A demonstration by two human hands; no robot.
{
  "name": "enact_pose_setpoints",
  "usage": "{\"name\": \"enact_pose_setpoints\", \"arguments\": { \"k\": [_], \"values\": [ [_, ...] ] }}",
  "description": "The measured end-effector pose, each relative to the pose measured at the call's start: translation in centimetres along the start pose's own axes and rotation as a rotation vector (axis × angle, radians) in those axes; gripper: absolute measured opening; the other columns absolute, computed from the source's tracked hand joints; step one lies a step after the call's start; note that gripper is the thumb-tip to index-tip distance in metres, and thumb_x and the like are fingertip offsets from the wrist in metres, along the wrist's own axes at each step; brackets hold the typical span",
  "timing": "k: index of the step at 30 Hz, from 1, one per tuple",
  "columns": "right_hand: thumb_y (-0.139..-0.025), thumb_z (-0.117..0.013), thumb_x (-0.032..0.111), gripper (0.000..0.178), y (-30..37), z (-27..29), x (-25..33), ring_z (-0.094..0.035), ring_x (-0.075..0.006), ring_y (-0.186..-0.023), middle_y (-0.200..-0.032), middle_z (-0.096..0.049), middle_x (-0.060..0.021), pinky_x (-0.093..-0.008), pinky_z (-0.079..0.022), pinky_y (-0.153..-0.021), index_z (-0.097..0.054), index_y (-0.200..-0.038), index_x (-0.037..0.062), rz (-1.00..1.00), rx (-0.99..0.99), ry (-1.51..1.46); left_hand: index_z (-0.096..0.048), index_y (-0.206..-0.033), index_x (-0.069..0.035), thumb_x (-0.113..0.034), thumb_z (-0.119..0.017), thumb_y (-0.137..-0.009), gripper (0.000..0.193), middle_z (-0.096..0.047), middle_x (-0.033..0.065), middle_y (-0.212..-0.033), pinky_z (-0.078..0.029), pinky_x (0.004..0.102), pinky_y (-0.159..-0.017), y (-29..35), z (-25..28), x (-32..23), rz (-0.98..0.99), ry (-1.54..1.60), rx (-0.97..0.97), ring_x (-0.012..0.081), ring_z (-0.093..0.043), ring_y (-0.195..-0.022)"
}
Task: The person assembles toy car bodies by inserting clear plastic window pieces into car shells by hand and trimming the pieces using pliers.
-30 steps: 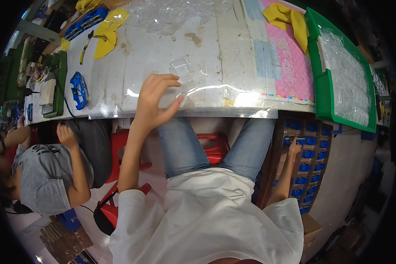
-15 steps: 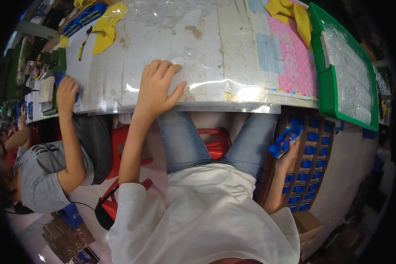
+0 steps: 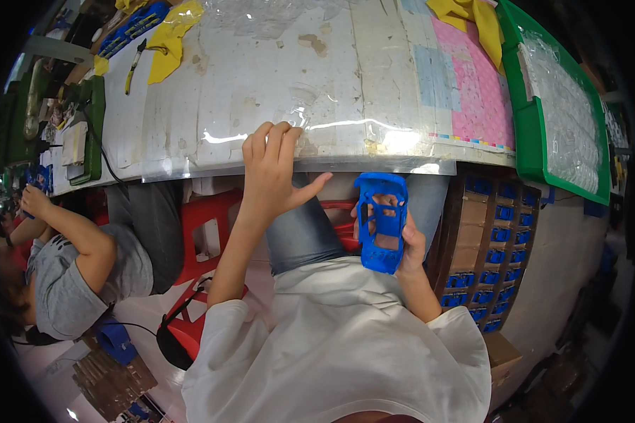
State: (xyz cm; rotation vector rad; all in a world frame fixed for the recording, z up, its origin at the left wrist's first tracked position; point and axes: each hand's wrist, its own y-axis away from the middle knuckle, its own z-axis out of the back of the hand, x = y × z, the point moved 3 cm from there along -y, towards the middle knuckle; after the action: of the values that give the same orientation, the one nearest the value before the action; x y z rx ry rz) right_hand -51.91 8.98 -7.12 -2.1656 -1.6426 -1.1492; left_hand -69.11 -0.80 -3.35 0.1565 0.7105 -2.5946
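Left hand [image 3: 269, 176]: raised at the desk's near edge, back of hand up, forearm rising from the lower left. Four fingers together and slightly curved, tips pointing away over the desk [image 3: 240, 77]; thumb spread wide to the right, a broad gap between. Clear plastic piece [image 3: 302, 113] just beyond the fingertips; cannot tell whether they touch it.

Right hand [image 3: 412, 247]: elbow bent, held low before the lap, below the desk edge. Fingers closed round a blue toy-car body shell [image 3: 369, 243], gripping its right side; part of the hand shows through the window openings. Shell stands lengthwise, in front of the right thigh, its upper end near the desk edge.

Between shell and desktop: the near edge, with a transparent sheet [image 3: 409, 168] overhanging it.

Right side: divided cardboard box [image 3: 470, 236] beside the leg, blue shells [image 3: 502, 234] in many cells, several upper-left cells bare. Green tray [image 3: 536, 141] at the desk's right end, full of clear plastic parts [image 3: 571, 134]; yellow cloth [image 3: 489, 35] beside it, pink patterned sheet [image 3: 476, 92] below.

Left side: yellow-handled cutter [image 3: 132, 70] next to another yellow cloth [image 3: 166, 60]; green machine [image 3: 92, 141]; seated co-worker [image 3: 95, 278], a blue object at the hand.
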Motion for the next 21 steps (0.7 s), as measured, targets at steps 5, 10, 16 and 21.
{"name": "enact_pose_setpoints", "arguments": {
  "k": [5, 10, 16, 21],
  "values": [
    [-0.073, -0.053, 0.048, 0.064, -1.1, 0.4, 0.9, -0.054, -0.0250, -0.077, -0.105, -0.048, -0.0229, -0.0323, -0.046, -0.068, -0.040, -0.119, 0.0050, 0.104, -0.025, -0.077, -0.058, -0.107, -0.008, -0.013, -0.061, -0.071, 0.037, -0.052, 0.0037, -0.098, -0.029, 0.0338, -0.083, 2.9, -1.5, -0.4, -0.082, -0.156, -0.058, 0.0197, -0.046, -0.095],
    [-0.074, -0.054, 0.044, 0.066, -1.1, 2.0, 1.7, -0.057, -0.0273, -0.082, -0.107, -0.049, -0.0228, -0.0335, -0.047, -0.074, -0.037, -0.121, 0.0024, 0.131, 0.047, -0.142, -0.061, -0.105, -0.008, -0.005, -0.060, -0.069, 0.036, -0.055, 0.0007, -0.090, -0.035, 0.0322, -0.075, 4.7, -1.9, -2.0, -0.170, -0.109, -0.109, 0.0165, -0.050, -0.084],
    [-0.077, -0.046, 0.049, 0.059, -0.9, 2.4, 2.9, -0.052, -0.0231, -0.074, -0.103, -0.050, -0.0211, -0.0304, -0.043, -0.064, -0.043, -0.116, 0.0039, 0.214, -0.052, -0.112, -0.060, -0.105, -0.003, -0.005, -0.058, -0.071, 0.034, -0.055, 0.0008, -0.080, -0.037, 0.0250, -0.068, 10.2, -4.7, -6.9, -0.625, 0.017, 0.192, 0.0115, -0.050, -0.078],
    [-0.077, -0.045, 0.050, 0.059, -0.5, 2.9, 3.6, -0.052, -0.0221, -0.071, -0.100, -0.050, -0.0197, -0.0286, -0.040, -0.061, -0.043, -0.114, 0.0046, 0.254, -0.095, -0.091, -0.065, -0.101, -0.012, -0.006, -0.063, -0.072, 0.029, -0.054, -0.0037, -0.076, -0.032, 0.0238, -0.062, 8.1, -2.3, -7.4, -0.526, -0.038, -0.076, 0.0089, -0.046, -0.072]
  ]
}}
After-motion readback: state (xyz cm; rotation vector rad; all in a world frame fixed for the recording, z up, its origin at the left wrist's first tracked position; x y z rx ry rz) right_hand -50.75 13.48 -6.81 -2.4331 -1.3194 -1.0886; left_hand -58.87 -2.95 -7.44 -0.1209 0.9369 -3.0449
